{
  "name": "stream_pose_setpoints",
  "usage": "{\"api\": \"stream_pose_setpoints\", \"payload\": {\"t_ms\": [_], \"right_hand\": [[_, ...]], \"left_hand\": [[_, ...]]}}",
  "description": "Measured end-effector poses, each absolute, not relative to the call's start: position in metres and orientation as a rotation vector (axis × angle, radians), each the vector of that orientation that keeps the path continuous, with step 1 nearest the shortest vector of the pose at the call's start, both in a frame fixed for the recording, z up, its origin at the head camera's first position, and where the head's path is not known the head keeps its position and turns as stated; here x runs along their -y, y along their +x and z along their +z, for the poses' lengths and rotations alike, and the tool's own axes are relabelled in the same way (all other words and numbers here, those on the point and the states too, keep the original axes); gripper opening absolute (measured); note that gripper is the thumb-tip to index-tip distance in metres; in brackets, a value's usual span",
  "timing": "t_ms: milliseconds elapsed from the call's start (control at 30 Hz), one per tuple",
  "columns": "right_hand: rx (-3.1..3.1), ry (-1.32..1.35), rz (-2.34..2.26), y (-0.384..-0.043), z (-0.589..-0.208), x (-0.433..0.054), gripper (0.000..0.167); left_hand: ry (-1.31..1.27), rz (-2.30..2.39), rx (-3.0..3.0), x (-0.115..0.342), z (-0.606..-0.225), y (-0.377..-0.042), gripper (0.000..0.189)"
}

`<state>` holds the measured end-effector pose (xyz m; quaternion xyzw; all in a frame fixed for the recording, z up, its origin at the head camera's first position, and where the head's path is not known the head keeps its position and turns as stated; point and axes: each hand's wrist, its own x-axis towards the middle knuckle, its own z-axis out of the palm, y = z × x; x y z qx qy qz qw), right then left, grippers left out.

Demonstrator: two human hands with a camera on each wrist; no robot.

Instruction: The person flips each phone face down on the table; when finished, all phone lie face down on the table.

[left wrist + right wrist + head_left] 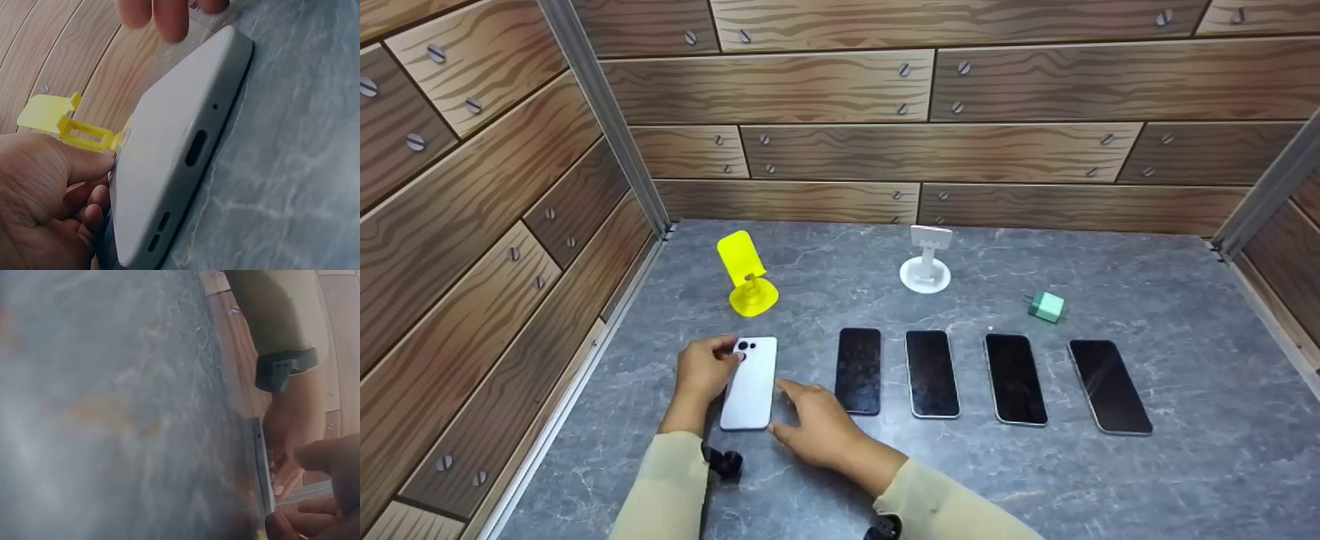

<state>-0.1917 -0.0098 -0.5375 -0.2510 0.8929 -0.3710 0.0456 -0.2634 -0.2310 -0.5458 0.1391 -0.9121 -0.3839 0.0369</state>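
A white smartphone (748,390) lies with its camera side up at the left of the row of phones. My left hand (705,370) pinches its upper left edge, the thumb by the camera lenses and the other fingers curled low at the side. The port end of this phone (194,152) faces the left wrist view. My right hand (819,421) is at the phone's right edge, fingers loosely spread, thumb close to the lower right corner. In the right wrist view, part of the right hand (320,506) shows beside the phone's thin edge (262,467).
Several dark-screened phones, the nearest a black phone (858,371), lie in a row to the right. Behind stand a yellow phone stand (752,296) and a white phone stand (926,274). A green charger plug (1046,307) lies at right. Wood-patterned walls (840,86) enclose the grey marbled table (1222,465).
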Motion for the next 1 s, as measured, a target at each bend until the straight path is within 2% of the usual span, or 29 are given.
{"api": "stream_pose_setpoints", "payload": {"t_ms": [333,567,1000], "right_hand": [[-2.776,-0.555,-1.248,-0.188,-0.526,-0.037,0.074],[-2.870,-0.373,-1.246,-0.190,-0.518,-0.073,0.072],[-2.734,-0.227,-1.277,-0.189,-0.520,-0.095,0.076]], "left_hand": [[0.421,-1.165,2.821,0.231,-0.546,-0.261,0.035],[0.384,-1.146,2.833,0.233,-0.547,-0.263,0.036],[0.388,-1.165,2.824,0.233,-0.548,-0.263,0.035]]}}
